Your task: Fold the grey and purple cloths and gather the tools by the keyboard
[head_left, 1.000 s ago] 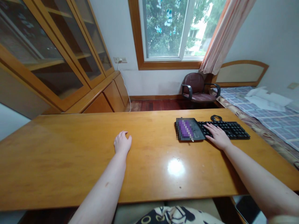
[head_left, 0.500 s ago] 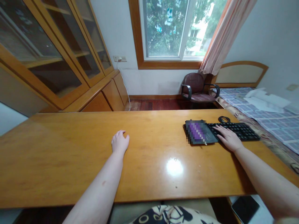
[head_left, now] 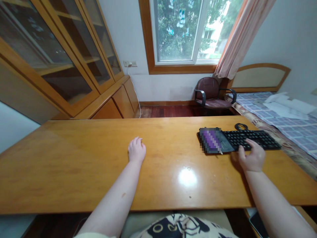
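My left hand (head_left: 137, 150) hangs over or rests on the wooden desk (head_left: 81, 165), palm down, its fingers loosely bent and nothing visible in it. On the right, my right hand (head_left: 253, 157) is raised at the front edge of a black keyboard (head_left: 268, 140), thumb and fingers apart, holding nothing I can see. Left of the keyboard lies a dark flat item (head_left: 226, 142), its kind unclear, with a blurred-out purple thing (head_left: 211, 140) on it. A coiled black cable (head_left: 241, 127) sits behind the keyboard.
Below the desk's right front edge, a dark phone-like slab (head_left: 257, 223) lies in an open drawer. Beyond the desk stand a brown armchair (head_left: 208, 91), a bed (head_left: 292, 119) with white sheets on it and a glass-fronted cabinet (head_left: 106, 96).
My right hand has lifted off the keyboard and drawn back towards me, its fingers curling in. My left hand has shifted slightly right, and the view has turned a little left.
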### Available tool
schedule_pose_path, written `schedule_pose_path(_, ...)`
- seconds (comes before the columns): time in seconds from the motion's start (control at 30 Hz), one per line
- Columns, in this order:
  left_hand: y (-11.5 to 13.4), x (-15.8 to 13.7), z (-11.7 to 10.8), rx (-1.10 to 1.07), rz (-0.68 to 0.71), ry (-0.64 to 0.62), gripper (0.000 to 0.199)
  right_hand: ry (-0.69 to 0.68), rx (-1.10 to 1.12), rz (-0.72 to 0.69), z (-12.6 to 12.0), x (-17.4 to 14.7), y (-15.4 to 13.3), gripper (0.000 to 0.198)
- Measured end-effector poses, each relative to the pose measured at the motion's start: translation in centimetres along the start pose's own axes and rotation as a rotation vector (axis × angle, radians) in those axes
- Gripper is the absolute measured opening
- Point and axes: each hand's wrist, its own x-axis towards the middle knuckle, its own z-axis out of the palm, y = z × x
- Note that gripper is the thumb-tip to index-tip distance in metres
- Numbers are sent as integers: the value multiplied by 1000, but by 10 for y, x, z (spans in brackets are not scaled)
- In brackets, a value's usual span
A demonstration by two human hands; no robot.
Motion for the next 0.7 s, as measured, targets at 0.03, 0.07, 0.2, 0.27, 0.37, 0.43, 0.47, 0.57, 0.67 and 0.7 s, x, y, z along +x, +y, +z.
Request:
schedule_pose_path(0.03,13,-7,1,-12,123,5,34,21,64,-75,-5,-6,-22,38)
schedule_pose_path(0.07,27,-14,3,-27,246,-11,35,25,138,-163,-8,-13,-47,34)
schedule_pose_path(0.2,82,-34,14,-75,528,-73,37,-274,425,-508,-4,-32,-150,28)
schedule_pose_path(0.27,99,-35,19,-93,550,-106,40,-451,421,-527,11,-31,-188,32)
schedule_pose_path(0.37,108,-28,26,-85,453,-138,49,-526,285,-264,46,-19,-214,44)
schedule_pose_path(0.43,107,-23,30,-60,360,-162,58,-579,199,-122,67,-8,-218,58)
schedule_pose_path(0.47,107,-21,32,-48,328,-179,63,-608,178,-91,76,-4,-219,63)
schedule_pose_path(0.57,105,-18,36,-15,287,-230,74,-670,173,-88,91,3,-217,75)
schedule_pose_path(0.67,105,-16,39,18,267,-266,82,-691,172,-95,94,2,-216,84)
schedule_pose_path(0.7,105,-16,40,28,264,-281,83,-702,162,-94,93,1,-216,86)
